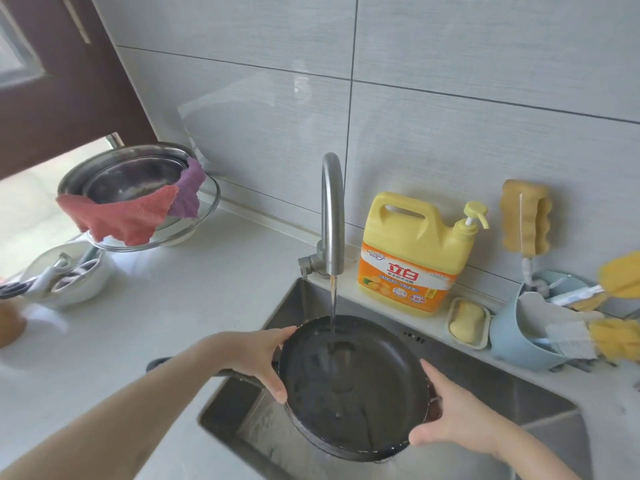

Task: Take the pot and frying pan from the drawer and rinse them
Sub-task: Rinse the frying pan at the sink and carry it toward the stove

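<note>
Both hands are holding the pan [353, 386] over the sink [540, 403], tilted, inside facing the camera. Left hand [256, 358] is gripping the pan's left rim, fingers [277, 389] curled round the edge, thumb on the upper rim. Right hand [450, 414] is gripping the lower right rim, fingers wrapped behind it, thumb on the front edge. Pan handle [162, 363] is sticking out left, passing under the left forearm and over the counter [180, 306]. Water is running from the tap [332, 209] in a thin stream, hitting the upper part of the pan and running down its dark surface.

Yellow soap jug [415, 251] is standing on the ledge behind the sink, just right of the tap. Soap bar in a dish [467, 322] is sitting in front of the jug. Blue caddy [519, 337] with brushes and sponges is standing to the right. Sponge [524, 216] is hanging on the wall. On the counter at left, steel bowls [138, 188] are stacked with a red cloth [121, 216] and purple cloth [188, 188] draped over the rim. White bowl [65, 275] with utensils is sitting nearer the left edge.
</note>
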{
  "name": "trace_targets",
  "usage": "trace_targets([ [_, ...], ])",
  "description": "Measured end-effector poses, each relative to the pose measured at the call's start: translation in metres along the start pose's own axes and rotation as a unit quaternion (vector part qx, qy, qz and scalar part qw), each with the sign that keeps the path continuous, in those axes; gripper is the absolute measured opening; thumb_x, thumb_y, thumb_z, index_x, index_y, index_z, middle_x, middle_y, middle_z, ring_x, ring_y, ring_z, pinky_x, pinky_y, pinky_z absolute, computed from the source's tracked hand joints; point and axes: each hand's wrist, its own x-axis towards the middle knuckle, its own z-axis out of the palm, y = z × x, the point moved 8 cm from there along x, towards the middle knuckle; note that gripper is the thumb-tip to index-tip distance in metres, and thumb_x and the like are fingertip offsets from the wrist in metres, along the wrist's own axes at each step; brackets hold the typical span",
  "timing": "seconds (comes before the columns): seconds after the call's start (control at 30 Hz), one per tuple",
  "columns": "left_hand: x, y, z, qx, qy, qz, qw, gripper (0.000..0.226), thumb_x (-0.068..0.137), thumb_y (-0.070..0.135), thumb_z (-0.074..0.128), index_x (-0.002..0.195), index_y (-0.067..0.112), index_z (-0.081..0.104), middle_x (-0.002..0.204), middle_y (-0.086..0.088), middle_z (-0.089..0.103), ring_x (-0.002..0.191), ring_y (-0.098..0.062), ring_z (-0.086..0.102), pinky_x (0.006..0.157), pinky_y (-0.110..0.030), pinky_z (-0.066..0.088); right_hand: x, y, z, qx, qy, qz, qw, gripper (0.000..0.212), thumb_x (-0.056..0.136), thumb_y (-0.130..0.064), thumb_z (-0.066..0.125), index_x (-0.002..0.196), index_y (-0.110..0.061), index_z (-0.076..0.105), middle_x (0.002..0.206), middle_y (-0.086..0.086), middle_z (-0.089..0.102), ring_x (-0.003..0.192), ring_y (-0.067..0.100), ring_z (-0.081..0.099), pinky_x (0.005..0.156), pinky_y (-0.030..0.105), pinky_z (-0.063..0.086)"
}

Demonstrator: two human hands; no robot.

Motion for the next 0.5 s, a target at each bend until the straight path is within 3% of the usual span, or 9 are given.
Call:
trace_targets([
  [0.07,-0.008,0.002,-0.012,0.008,-0.035,-0.017,0.999,0.105,0.056,0.028,0.093,0.139,0.048,0.034,0.125,0.031,0.057,0.111,0.004,0.061,0.092,-0.017,0.052,0.003,-0.005,0.017,0.027,-0.006,-0.021,0.999,0.118,0.054,-0.029,0.091,0.150,-0.044,0.023,0.116,-0.012,0.067,0.093,0.007,0.069,0.088,0.029,0.056],
  [0.13,-0.016,0.010,-0.026,0.058,-0.034,-0.030,0.997,0.102,0.056,0.031,0.093,0.138,0.047,0.035,0.124,0.030,0.058,0.114,0.001,0.060,0.078,-0.008,0.051,0.006,-0.006,0.035,0.069,0.001,-0.037,0.997,0.113,0.055,-0.017,0.089,0.146,-0.048,0.029,0.113,-0.005,0.068,0.092,0.011,0.069,0.083,0.030,0.057],
  [0.2,-0.022,0.022,-0.041,0.148,0.007,-0.033,0.988,0.105,0.053,0.038,0.092,0.139,0.045,0.033,0.126,0.022,0.053,0.113,-0.008,0.058,0.077,-0.013,0.049,0.009,0.000,0.052,0.136,0.020,-0.040,0.990,0.116,0.055,-0.002,0.087,0.145,-0.048,0.030,0.116,0.000,0.066,0.091,0.018,0.072,0.074,0.029,0.058],
  [0.27,-0.027,0.034,-0.049,0.230,0.061,-0.017,0.971,0.112,0.050,0.043,0.091,0.141,0.043,0.026,0.124,0.017,0.046,0.110,-0.011,0.054,0.086,-0.028,0.049,0.012,0.005,0.064,0.200,0.057,-0.044,0.977,0.123,0.053,0.007,0.085,0.144,-0.052,0.028,0.120,-0.001,0.065,0.091,0.023,0.073,0.070,0.031,0.059],
  [0.33,-0.031,0.044,-0.053,0.288,0.113,0.002,0.951,0.126,0.050,0.046,0.089,0.146,0.046,0.008,0.129,0.015,0.039,0.108,-0.014,0.053,0.090,-0.037,0.049,0.013,0.007,0.066,0.215,0.105,-0.048,0.970,0.137,0.049,0.002,0.090,0.150,-0.051,0.016,0.123,-0.006,0.064,0.093,0.020,0.073,0.078,0.033,0.059],
  [0.43,-0.035,0.055,-0.052,0.336,0.198,0.050,0.920,0.133,0.054,0.051,0.085,0.146,0.049,-0.012,0.139,0.019,0.028,0.100,-0.012,0.053,0.076,-0.028,0.044,0.013,0.005,0.050,0.189,0.158,-0.055,0.967,0.148,0.048,-0.002,0.095,0.153,-0.049,0.002,0.119,-0.008,0.068,0.098,0.008,0.070,0.084,0.020,0.055],
  [0.5,-0.034,0.055,-0.047,0.315,0.239,0.079,0.915,0.134,0.057,0.053,0.085,0.145,0.051,-0.016,0.144,0.020,0.024,0.104,-0.012,0.055,0.074,-0.023,0.042,0.007,-0.008,0.024,0.139,0.190,-0.071,0.969,0.149,0.047,-0.009,0.098,0.151,-0.053,0.001,0.138,-0.011,0.057,0.108,0.003,0.064,0.094,0.022,0.051],
])
